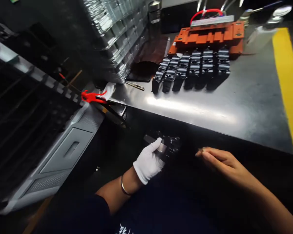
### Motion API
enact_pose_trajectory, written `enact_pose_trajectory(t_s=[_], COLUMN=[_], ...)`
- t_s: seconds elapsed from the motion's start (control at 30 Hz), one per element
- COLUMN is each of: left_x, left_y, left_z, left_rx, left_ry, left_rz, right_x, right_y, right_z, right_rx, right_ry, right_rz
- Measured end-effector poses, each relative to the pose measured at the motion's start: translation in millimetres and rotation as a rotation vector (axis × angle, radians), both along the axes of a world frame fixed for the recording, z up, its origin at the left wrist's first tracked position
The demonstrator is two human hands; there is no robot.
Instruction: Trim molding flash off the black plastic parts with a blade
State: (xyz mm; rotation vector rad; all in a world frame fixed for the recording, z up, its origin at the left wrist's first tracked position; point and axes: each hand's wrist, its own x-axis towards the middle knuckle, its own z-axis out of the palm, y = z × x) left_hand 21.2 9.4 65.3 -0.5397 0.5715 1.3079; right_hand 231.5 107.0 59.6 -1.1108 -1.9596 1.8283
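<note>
My left hand point(148, 161), in a white glove, is closed around a dark, flat part with a shiny surface point(169, 146); its thumb presses on top and the exact kind is unclear. Off to the right, my bare right hand point(223, 161) has its thumb and forefinger pinched together. Whatever lies between those fingertips is too small to name. Both hands are below the front edge of the metal table point(254, 110), apart from each other. Several rows of black, ridged parts point(195, 66) stand on that table, beyond my hands.
An orange fixture point(210, 35) with a red tube stands behind the black parts. Stacked clear trays point(114, 35) rise at the back left. A red air gun point(94, 97) lies by a grey crate point(68, 146). Yellow tape point(286, 87) runs along the table's right.
</note>
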Motion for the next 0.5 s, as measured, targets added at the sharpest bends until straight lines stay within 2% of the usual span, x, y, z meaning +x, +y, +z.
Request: enact_pose_trajectory(t_s=[0.03,0.07,0.13,0.23,0.33,0.5], left_x=[1,2,7,13,13,1], left_y=[0,-1,-3,-6,-10,-13], left_z=[-1.8,-4.1,-8.1,-7.7,-1.4,1.2], left_rx=[0.015,0.034,0.06,0.101,0.178,0.233], left_ry=[-0.027,-0.04,-0.02,0.031,0.073,0.074], left_rz=[-0.019,-0.039,-0.062,-0.068,-0.12,-0.053], right_x=[-7,-14,-27,-43,-55,-69], right_y=[-4,-9,-16,-19,-18,-29], right_z=[0.0,0.0,-0.6,-3.8,-6.4,-7.2], right_rx=[0.013,-0.013,-0.018,0.137,0.259,0.228], right_ry=[0.028,0.03,0.002,-0.061,-0.024,0.147], right_rz=[-0.185,-0.308,-0.429,-0.389,-0.357,-0.403])
